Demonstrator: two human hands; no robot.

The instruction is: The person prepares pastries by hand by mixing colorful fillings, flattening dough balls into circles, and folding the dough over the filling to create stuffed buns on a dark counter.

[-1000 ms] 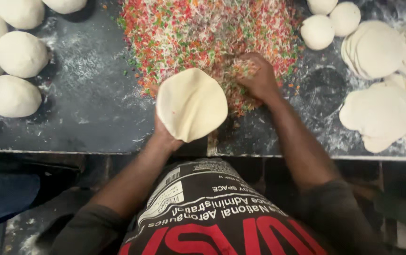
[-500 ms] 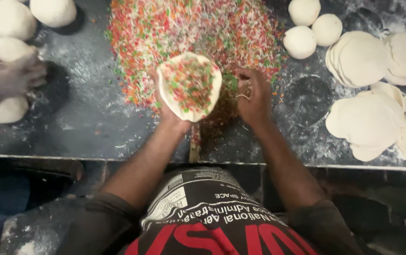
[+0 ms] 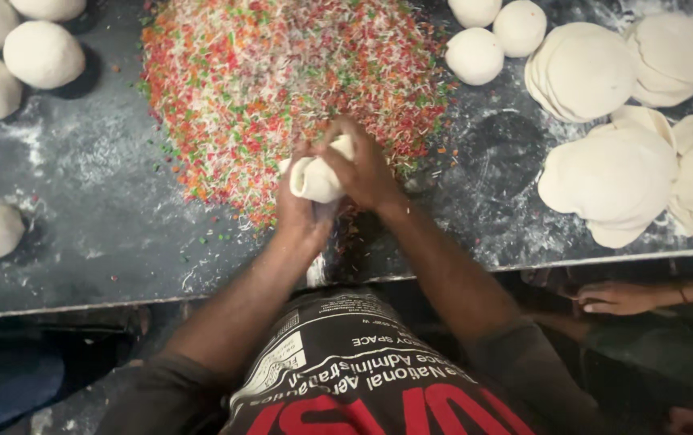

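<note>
While the left hand (image 3: 302,211) cups a gathered dough pouch (image 3: 318,177) and the right hand (image 3: 367,169) pinches its top nearly closed at the near edge of the coloured shredded filling heap (image 3: 282,80), sealing remains unfinished, with rolled dough discs (image 3: 608,173) stacked right and dough balls (image 3: 40,52) far left unused.

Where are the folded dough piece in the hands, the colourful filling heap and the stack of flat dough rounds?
folded dough piece (image 3: 314,179), head view, on its bulging pale side.
colourful filling heap (image 3: 282,72), head view, on the middle of the pile.
stack of flat dough rounds (image 3: 584,72), head view, on the top round.
</note>
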